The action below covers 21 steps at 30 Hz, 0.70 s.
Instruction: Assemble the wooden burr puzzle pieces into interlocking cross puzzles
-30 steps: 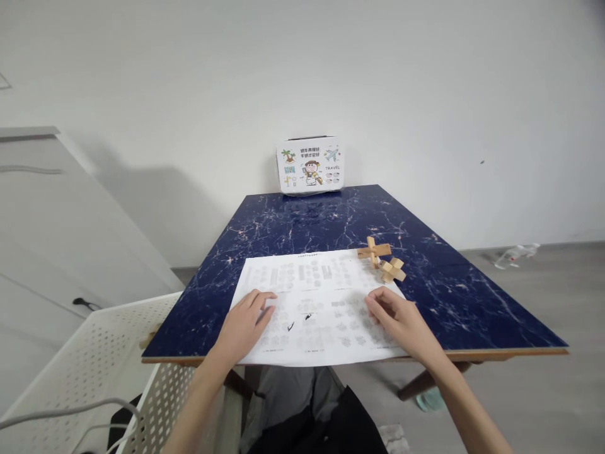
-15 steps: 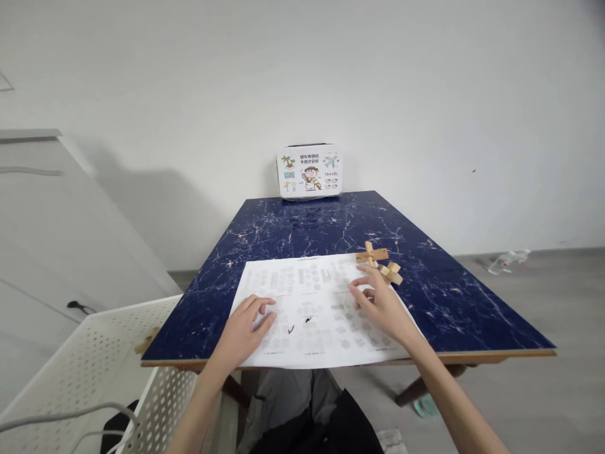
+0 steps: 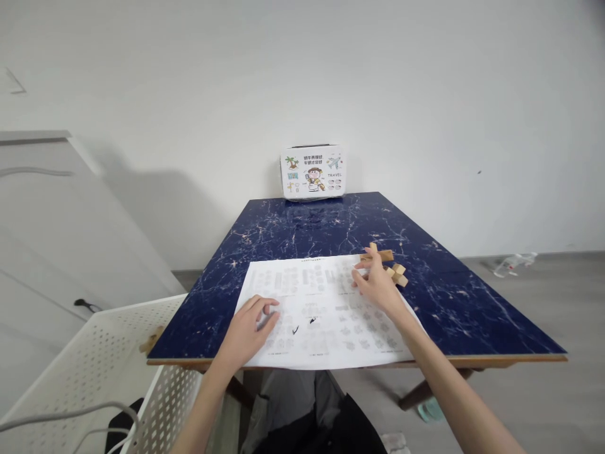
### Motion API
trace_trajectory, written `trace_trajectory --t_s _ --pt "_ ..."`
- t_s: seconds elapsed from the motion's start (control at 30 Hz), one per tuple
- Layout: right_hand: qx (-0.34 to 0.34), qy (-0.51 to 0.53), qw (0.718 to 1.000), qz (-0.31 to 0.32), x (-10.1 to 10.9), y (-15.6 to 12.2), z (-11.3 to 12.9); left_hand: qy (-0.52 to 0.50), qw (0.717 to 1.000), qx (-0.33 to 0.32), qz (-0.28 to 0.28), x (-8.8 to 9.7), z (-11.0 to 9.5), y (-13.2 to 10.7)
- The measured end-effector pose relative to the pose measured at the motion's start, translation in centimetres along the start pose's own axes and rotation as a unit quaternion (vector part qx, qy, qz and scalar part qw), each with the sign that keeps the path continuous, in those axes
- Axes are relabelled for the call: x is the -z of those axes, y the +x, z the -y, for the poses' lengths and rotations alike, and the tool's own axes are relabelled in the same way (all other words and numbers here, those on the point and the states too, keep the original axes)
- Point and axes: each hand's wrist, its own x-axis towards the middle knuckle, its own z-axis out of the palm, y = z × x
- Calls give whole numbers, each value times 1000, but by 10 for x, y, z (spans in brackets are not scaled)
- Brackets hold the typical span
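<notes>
A printed sheet (image 3: 307,347) with grey diagrams and two small black marks lies at the near side of the table. On its left part rests my left hand (image 3: 253,325), fingers loosely curved and apart, holding nothing. My right hand (image 3: 382,285) is over the sheet's upper right corner, fingers spread. Its fingertips overlap a wooden cross-shaped piece (image 3: 385,255); whether they touch it I cannot tell. Just right of that hand sits a second wooden piece (image 3: 399,274) made of small joined blocks, partly hidden by the hand.
The blue marbled table (image 3: 307,227) reaches back to a white wall. Against the wall stands a white case (image 3: 313,173) with cartoon prints. A white perforated basket (image 3: 174,391) is at the lower left, with wooden pieces (image 3: 151,340) in it. A plastic bottle (image 3: 514,265) lies on the floor at right.
My right hand has moved up and forward, so its fingers now cover part of the cross-shaped wooden piece. My left hand stays on the sheet. The view has shifted slightly.
</notes>
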Motion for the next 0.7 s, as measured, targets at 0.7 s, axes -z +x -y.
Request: trace_trajectory --t_s 0.7 --pt "39 119 989 80 6 -35 40 1 1000 4 -3 0 1 -1"
